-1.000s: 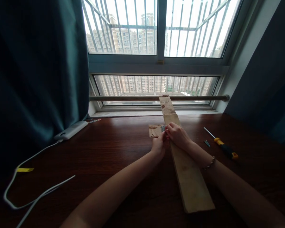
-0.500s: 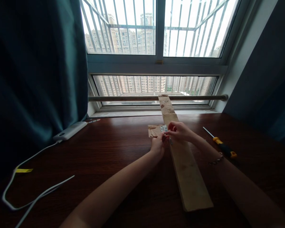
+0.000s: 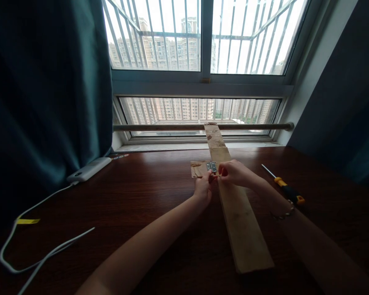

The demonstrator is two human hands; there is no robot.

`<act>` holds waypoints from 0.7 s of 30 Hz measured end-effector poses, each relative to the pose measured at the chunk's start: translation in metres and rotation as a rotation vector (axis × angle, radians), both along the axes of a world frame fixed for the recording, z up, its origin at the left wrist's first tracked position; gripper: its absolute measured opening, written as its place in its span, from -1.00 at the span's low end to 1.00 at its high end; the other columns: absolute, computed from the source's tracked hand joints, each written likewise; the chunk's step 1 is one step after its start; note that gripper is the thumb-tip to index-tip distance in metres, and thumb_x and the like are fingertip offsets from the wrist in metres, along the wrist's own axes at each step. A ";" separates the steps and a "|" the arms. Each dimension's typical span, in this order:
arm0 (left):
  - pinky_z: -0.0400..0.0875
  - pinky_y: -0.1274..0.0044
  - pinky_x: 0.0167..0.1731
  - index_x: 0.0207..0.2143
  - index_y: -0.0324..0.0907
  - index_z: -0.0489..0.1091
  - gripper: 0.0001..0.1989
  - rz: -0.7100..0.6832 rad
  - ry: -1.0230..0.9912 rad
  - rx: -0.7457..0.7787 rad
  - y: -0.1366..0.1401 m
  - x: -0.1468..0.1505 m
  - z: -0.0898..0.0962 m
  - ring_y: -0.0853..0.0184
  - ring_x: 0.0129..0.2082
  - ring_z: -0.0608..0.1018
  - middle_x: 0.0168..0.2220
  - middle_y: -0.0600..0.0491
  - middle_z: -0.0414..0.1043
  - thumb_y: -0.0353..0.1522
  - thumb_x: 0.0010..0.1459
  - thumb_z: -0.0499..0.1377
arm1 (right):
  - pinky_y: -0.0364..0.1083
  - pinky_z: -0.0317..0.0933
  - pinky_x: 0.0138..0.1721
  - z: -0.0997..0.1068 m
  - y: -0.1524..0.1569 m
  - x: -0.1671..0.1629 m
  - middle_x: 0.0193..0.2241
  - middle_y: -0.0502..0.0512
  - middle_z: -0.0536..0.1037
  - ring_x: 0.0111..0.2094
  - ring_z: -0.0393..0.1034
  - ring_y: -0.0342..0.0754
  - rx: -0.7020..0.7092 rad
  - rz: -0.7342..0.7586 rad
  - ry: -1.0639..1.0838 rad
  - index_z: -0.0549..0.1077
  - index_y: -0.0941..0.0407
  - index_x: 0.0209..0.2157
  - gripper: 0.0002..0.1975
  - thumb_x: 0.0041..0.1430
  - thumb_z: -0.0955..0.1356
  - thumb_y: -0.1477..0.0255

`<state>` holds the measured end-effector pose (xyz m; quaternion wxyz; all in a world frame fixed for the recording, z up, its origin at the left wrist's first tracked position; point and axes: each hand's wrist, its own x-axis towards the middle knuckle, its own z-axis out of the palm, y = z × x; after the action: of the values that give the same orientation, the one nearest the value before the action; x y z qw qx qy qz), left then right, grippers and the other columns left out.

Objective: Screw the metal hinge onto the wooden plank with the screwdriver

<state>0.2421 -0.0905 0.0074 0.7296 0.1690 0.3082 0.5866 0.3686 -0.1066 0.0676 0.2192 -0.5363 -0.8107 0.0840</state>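
Observation:
A long wooden board runs away from me over the table, and a short wooden piece sits against its left side. Across the joint lies a metal hinge with several holes. My left hand is closed at the hinge's near edge, its fingertips gripping there. My right hand rests over the board just right of the hinge, thumb and fingers pinched together. Whatever is between those fingertips is too small and hidden to make out.
A yellow and black screwdriver lies to the right on the dark wooden table. On the left are a white power strip and its white cable with a yellow tag. Behind stand a curtain and a window with a rail.
My right hand has lowered slightly beside the hinge, its fingers now covering the spot where a small metal piece showed on the board. My left hand has stayed nearly in place.

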 end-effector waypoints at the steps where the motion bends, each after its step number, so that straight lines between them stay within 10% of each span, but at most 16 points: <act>1: 0.38 0.68 -0.56 -0.52 -0.35 0.35 -0.87 -0.002 -0.001 0.004 0.000 0.000 0.000 0.52 -0.65 0.45 -0.61 0.06 0.41 -0.58 0.07 0.10 | -0.24 0.11 -0.54 -0.001 0.001 0.000 -0.59 -0.01 0.47 -0.57 0.33 -0.18 0.039 0.010 0.020 0.45 0.17 -0.52 -0.93 -0.15 0.36 0.59; 11: 0.37 0.70 -0.59 -0.51 -0.36 0.37 -0.89 -0.005 0.011 0.010 -0.002 -0.001 0.002 0.53 -0.65 0.45 -0.58 0.04 0.44 -0.60 0.04 0.11 | -0.20 0.26 -0.42 -0.025 0.030 -0.009 -0.45 0.08 0.52 -0.48 0.39 -0.15 0.360 -0.106 0.408 0.54 0.18 -0.40 -0.85 0.00 0.32 0.59; 21: 0.38 0.70 -0.59 -0.51 -0.37 0.37 -0.90 -0.014 0.015 0.031 -0.001 -0.002 0.000 0.53 -0.65 0.45 -0.60 0.05 0.42 -0.61 0.03 0.12 | -0.21 0.16 -0.43 -0.018 0.046 -0.018 -0.55 0.02 0.52 -0.52 0.35 -0.16 0.383 -0.064 0.160 0.53 0.17 -0.51 -0.85 -0.06 0.33 0.64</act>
<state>0.2400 -0.0910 0.0077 0.7287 0.1870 0.3032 0.5849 0.3506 -0.0607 0.0500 0.3833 -0.5019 -0.7745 -0.0361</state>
